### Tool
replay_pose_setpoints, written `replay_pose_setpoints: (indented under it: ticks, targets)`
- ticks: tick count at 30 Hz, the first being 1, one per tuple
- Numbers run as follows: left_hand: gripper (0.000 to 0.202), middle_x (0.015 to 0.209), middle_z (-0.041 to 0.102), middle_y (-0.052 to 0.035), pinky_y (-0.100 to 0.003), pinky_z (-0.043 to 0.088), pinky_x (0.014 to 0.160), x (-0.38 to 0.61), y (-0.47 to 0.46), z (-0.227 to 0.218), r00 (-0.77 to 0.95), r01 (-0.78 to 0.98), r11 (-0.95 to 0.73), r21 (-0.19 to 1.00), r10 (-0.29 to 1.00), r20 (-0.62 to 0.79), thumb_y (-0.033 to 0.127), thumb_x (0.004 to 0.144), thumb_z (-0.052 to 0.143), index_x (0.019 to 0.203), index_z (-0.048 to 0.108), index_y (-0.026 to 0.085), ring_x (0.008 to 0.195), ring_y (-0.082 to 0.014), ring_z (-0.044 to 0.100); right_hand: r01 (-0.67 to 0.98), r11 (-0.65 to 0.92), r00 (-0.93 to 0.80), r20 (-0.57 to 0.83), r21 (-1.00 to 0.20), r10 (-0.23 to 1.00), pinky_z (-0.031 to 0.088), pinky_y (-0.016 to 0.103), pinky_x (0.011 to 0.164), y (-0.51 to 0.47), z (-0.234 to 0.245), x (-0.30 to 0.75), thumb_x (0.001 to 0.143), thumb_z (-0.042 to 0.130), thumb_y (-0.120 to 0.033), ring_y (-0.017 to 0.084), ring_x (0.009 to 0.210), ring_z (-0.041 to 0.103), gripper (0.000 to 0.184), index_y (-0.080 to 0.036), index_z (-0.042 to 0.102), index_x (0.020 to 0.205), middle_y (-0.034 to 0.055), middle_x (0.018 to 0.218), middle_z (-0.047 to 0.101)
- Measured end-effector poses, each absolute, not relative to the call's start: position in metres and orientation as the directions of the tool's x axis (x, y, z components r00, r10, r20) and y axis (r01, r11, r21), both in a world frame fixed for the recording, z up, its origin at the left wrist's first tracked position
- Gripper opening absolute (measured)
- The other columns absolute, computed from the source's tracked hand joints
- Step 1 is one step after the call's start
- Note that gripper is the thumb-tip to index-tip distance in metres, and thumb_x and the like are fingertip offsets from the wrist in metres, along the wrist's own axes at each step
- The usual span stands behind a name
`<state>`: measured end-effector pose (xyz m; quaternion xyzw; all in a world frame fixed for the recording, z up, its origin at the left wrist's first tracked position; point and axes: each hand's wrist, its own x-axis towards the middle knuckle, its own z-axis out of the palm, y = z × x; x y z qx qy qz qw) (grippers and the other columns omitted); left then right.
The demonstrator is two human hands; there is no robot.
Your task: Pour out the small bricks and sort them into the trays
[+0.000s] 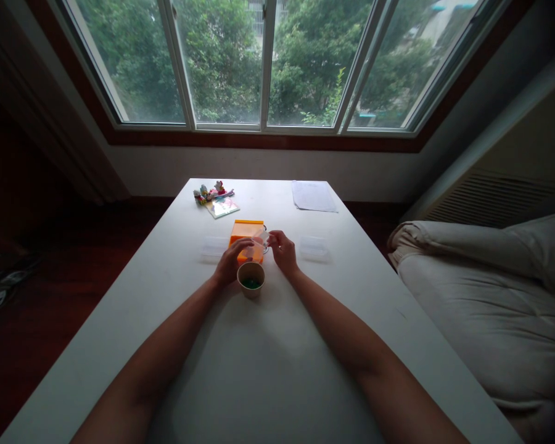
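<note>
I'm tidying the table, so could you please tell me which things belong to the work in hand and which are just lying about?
In hand: left hand, right hand, clear bag, orange box, paper cup.
Lying about: toys, booklet, papers, left tray, right tray.

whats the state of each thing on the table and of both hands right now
paper cup: upright, open, green bits inside
orange box: lying flat behind the cup
clear bag: pinched, held above the box
left hand: at the box, grip unclear
right hand: fingers shut on the clear bag
papers: lying flat
</note>
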<state>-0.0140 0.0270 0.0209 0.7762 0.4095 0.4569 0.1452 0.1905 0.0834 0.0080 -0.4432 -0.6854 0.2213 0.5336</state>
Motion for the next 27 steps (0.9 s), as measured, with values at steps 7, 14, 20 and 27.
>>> replay_pose_setpoints:
  ticks: [7,14,20,27]
  targets:
    - [0.051,0.14,0.053,-0.0099,-0.042,0.051,0.105,-0.016,0.026,0.024,0.233,0.576,-0.58,0.576,0.792,0.564,0.028,0.092,0.058,0.142,0.049,0.029,0.127,-0.0248,0.055,0.354,0.484,-0.039,0.504,-0.8,0.863,0.056,0.032,0.072,0.084,0.008,0.19,0.098,0.044,-0.05,0.019,0.071,0.069,0.033,-0.024,0.063,0.105,0.0006,0.077,0.071]
    - [0.065,0.129,0.055,-0.0084,-0.04,0.055,0.096,-0.021,0.031,0.017,0.121,0.575,-0.568,0.588,0.771,0.626,0.02,0.088,0.061,0.149,0.04,0.029,0.106,-0.0191,0.06,0.405,0.508,-0.094,0.518,-0.761,0.85,0.055,0.031,0.073,0.078,0.009,0.193,0.098,0.045,-0.042,0.018,0.075,0.068,0.028,-0.024,0.063,0.109,0.002,0.085,0.072]
    - [0.077,0.128,0.054,-0.0091,-0.041,0.055,0.097,-0.02,0.032,0.016,0.111,0.539,-0.577,0.613,0.77,0.628,0.017,0.087,0.061,0.155,0.028,0.03,0.105,-0.0183,0.061,0.382,0.605,-0.179,0.586,-0.699,0.79,0.056,0.032,0.071,0.073,0.01,0.19,0.098,0.046,-0.036,0.018,0.08,0.066,0.025,-0.025,0.064,0.111,0.0052,0.101,0.071]
    - [0.081,0.14,0.05,-0.0122,-0.041,0.056,0.095,-0.017,0.03,0.017,0.142,0.509,-0.593,0.624,0.773,0.618,0.016,0.088,0.061,0.157,0.022,0.032,0.103,-0.0181,0.062,0.332,0.695,-0.263,0.645,-0.638,0.718,0.058,0.034,0.074,0.07,0.012,0.188,0.097,0.05,-0.033,0.019,0.088,0.065,0.025,-0.026,0.062,0.118,0.0073,0.11,0.066]
